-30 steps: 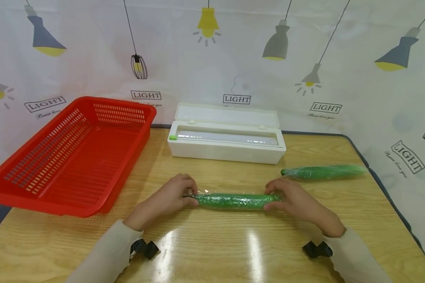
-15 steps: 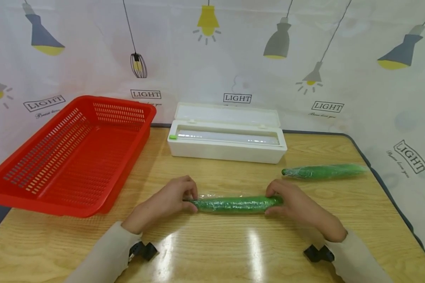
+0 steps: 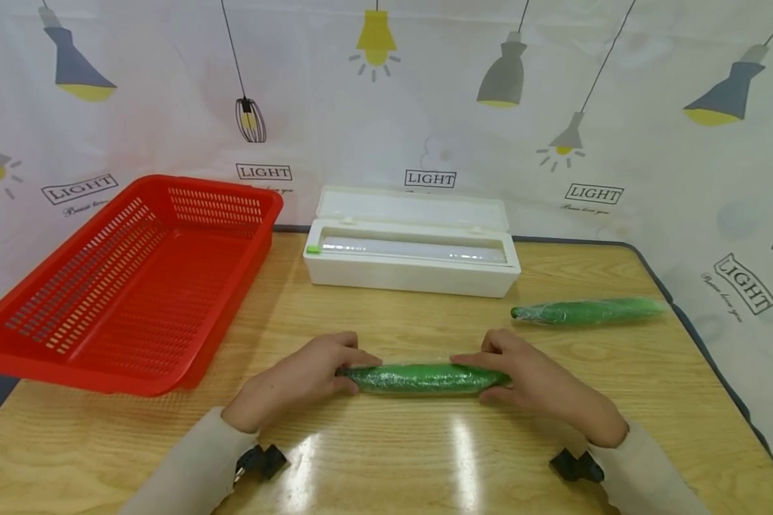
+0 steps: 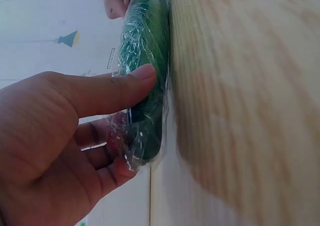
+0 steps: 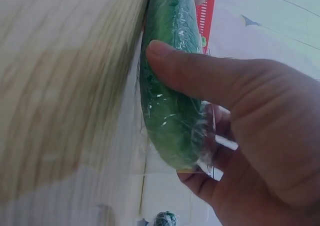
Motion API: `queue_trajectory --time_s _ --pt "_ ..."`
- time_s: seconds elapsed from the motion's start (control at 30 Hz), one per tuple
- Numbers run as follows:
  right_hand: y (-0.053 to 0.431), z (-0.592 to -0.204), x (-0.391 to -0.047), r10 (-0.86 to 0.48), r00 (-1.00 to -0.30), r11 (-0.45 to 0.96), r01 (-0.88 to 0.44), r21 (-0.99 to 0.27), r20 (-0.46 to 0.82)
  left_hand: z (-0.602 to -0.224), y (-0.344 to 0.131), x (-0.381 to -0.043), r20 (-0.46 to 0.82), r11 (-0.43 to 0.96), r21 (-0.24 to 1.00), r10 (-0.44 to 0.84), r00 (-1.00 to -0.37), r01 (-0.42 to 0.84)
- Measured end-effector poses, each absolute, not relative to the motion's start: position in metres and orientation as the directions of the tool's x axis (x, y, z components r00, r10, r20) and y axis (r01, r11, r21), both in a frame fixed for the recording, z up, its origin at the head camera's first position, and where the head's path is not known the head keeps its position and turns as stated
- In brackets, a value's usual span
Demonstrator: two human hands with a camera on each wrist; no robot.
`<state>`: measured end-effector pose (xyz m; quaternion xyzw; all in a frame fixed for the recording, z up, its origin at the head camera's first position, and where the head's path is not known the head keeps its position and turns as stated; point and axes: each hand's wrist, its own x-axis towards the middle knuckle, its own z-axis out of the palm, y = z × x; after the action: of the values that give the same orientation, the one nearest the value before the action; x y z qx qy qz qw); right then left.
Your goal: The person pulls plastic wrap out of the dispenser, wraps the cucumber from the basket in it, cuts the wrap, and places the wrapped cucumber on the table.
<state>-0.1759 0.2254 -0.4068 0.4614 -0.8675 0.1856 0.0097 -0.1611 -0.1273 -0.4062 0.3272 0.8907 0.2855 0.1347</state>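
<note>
A green cucumber (image 3: 419, 379) in clear plastic wrap lies crosswise near the middle of the wooden table. At its left end my left hand (image 3: 315, 368) grips it, thumb on the near side and fingers on the far side. My right hand (image 3: 535, 375) grips the right end the same way, its index finger stretched along the top. Loose film bunches past the cucumber's end in the left wrist view, beside the left thumb (image 4: 120, 91). In the right wrist view the right thumb (image 5: 190, 71) presses on the wrapped skin, and film sticks out around that tip.
A second wrapped cucumber (image 3: 586, 312) lies at the right, beyond my right hand. Behind stands a white cling film box (image 3: 412, 277), lid up, its roll showing. A red plastic basket (image 3: 193, 357) sits at the left. A printed curtain (image 3: 361, 114) hangs behind the table.
The cucumber has come slightly nearer to me and turned, with less loose film showing along its far side. Both index fingers have stretched inward along it.
</note>
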Motion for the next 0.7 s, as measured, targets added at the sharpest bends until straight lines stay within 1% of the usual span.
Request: queue_trajectory --time_s 0.07,0.13,0.27,0.3,0.37,0.5,0.57,0.63,0.7 --pt "0.225 -0.408 -0.177 -0.814 -0.537 0.464 -0.831 -0.308 0.224 -0.406 -0.128 -0.161 -0.025 0.605 0.593 0.674 -0.739 0.531" --pt "0.225 -0.408 -0.178 -0.817 -0.517 0.436 -0.843 -0.314 0.253 -0.406 -0.128 -0.161 0.022 0.599 0.571 0.672 -0.74 0.561" --pt "0.225 -0.41 -0.179 -0.812 -0.516 0.426 -0.843 -0.329 0.272 -0.405 -0.124 -0.162 0.12 0.604 0.469 0.679 -0.724 0.644" --pt "0.225 -0.41 -0.179 -0.81 -0.52 0.426 -0.84 -0.336 0.271 -0.405 -0.121 -0.163 0.12 0.609 0.448 0.685 -0.719 0.654" --pt "0.225 -0.41 -0.179 -0.81 -0.526 0.428 -0.832 -0.352 0.259 -0.405 -0.111 -0.165 0.093 0.6 0.459 0.7 -0.708 0.655" --pt "0.226 -0.41 -0.177 -0.812 -0.543 0.449 -0.815 -0.365 0.214 -0.408 -0.082 -0.17 -0.036 0.603 0.568 0.698 -0.715 0.56" --pt "0.226 -0.409 -0.176 -0.81 -0.557 0.469 -0.802 -0.369 0.181 -0.41 -0.07 -0.171 -0.072 0.595 0.605 0.702 -0.708 0.528" --pt "0.226 -0.407 -0.174 -0.797 -0.588 0.505 -0.775 -0.38 0.139 -0.411 -0.063 -0.171 -0.073 0.585 0.608 0.714 -0.696 0.537" --pt "0.225 -0.404 -0.173 -0.778 -0.62 0.537 -0.739 -0.408 0.101 -0.411 -0.06 -0.17 -0.043 0.554 0.62 0.73 -0.682 0.555"
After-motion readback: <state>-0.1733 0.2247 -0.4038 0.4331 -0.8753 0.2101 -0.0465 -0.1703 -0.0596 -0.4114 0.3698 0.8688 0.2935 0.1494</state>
